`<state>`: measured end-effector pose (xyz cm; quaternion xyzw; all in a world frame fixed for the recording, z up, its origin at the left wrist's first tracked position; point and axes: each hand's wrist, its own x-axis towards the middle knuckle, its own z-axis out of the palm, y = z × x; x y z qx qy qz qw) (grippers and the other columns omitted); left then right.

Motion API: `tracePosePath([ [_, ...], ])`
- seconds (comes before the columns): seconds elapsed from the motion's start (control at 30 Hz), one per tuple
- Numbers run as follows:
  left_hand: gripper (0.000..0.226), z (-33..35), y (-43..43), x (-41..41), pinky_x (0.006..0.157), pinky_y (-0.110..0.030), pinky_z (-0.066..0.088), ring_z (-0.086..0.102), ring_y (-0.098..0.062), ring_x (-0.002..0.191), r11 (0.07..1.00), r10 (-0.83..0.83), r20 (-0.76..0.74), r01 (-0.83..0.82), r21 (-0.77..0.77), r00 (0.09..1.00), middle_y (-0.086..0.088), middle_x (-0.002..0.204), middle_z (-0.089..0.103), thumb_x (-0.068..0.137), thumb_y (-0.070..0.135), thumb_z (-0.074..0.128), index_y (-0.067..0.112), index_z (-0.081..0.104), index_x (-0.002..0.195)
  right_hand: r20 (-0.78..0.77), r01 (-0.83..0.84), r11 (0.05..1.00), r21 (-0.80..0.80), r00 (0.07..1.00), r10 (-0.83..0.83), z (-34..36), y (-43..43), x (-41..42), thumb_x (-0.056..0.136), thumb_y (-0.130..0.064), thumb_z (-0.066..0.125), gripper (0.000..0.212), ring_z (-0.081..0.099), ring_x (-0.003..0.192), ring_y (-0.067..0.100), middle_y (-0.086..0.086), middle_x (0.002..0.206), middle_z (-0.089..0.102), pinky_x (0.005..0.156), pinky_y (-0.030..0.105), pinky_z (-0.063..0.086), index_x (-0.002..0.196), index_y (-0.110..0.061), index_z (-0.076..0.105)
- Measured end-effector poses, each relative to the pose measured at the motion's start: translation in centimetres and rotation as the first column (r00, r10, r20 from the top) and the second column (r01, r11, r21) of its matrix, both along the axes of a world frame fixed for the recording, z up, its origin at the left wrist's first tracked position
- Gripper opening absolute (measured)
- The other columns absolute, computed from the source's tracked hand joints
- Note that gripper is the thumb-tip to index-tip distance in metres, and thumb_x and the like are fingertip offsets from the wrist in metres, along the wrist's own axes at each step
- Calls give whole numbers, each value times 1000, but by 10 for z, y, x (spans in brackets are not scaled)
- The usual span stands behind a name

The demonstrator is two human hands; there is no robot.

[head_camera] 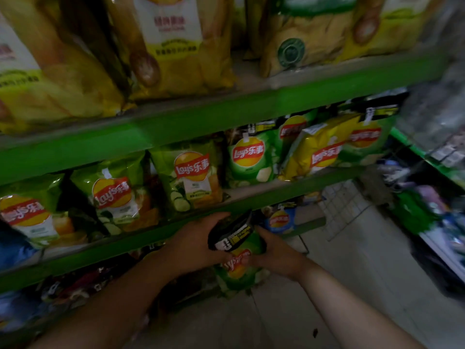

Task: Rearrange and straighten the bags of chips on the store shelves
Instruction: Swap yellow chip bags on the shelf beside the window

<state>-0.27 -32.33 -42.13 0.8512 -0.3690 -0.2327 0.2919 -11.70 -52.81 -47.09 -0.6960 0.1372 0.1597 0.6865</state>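
A green chip bag with a black top (pixel 236 250) hangs in front of the middle shelf's green edge (pixel 156 235). My left hand (pixel 196 243) grips its left side and my right hand (pixel 274 255) grips its right side. On the middle shelf stand several green bags (pixel 193 177), some leaning, and a tilted yellow bag (pixel 317 149) toward the right. Large yellow bags (pixel 176 46) fill the top shelf.
A blue chip bag (pixel 280 220) sits on the lower shelf just right of my hands. Dark bags (pixel 80 283) lie on the lower shelf at left. Another shelf unit with mixed goods (pixel 427 205) stands to the right across a light tiled floor (pixel 352 260).
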Motion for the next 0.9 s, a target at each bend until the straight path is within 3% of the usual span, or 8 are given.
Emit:
tracePosePath([
  [0.1,77,24,-28,-3,97,-24,47,51,-2,118,991,23,37,-18,-130,999,17,131,52,77,55,73,29,45,144,-40,178,983,-47,983,-179,18,-30,-22,57,-46,88,80,66,108,12,-10,121,67,91,37,56,128,-37,51],
  [0.2,47,44,-66,2,90,-20,45,53,-4,113,966,99,-12,-99,-238,995,7,130,59,94,35,64,23,52,138,8,378,922,-82,926,-378,35,-57,-48,39,-57,90,90,67,107,23,-1,118,70,93,47,53,120,-35,57],
  [0.27,42,57,-96,5,87,-11,42,51,-3,112,951,117,-91,-138,-278,989,8,129,57,97,29,61,20,52,137,51,520,853,-43,854,-518,45,-72,-65,34,-52,93,90,70,101,23,-2,110,74,88,44,57,116,-31,61],
  [0.43,68,74,-172,0,98,-29,39,46,-21,134,910,135,-234,-214,-356,963,-3,149,47,89,22,71,24,39,148,130,725,686,62,676,-726,68,-110,-93,51,-23,88,73,69,98,24,2,108,73,83,40,56,118,-25,59],
  [0.53,104,76,-207,-1,106,-46,43,43,-27,136,898,182,-280,-275,-342,942,1,155,38,73,27,85,39,18,152,128,765,631,129,618,-775,73,-135,-96,62,-16,82,66,67,98,21,-2,108,70,71,34,53,121,-28,55],
  [0.63,117,75,-235,6,108,-40,38,40,-28,139,874,238,-318,-345,-342,918,0,159,33,69,33,88,41,8,154,140,757,633,162,618,-774,75,-164,-91,58,-14,81,55,72,87,18,-3,99,75,64,31,55,107,-30,62],
  [0.7,110,73,-247,10,105,-40,44,46,-28,135,858,252,-376,-386,-340,892,-1,154,41,74,32,86,35,12,156,147,737,654,170,637,-757,77,-184,-88,54,-16,82,52,74,77,14,-7,90,77,56,26,56,100,-31,64],
  [0.9,51,70,-256,8,98,-45,52,63,-29,115,811,374,-317,-473,-345,872,-6,129,65,92,35,67,24,52,139,185,671,712,205,688,-702,80,-236,-76,51,-18,83,58,75,78,18,-3,93,77,52,27,57,106,-28,65],
])
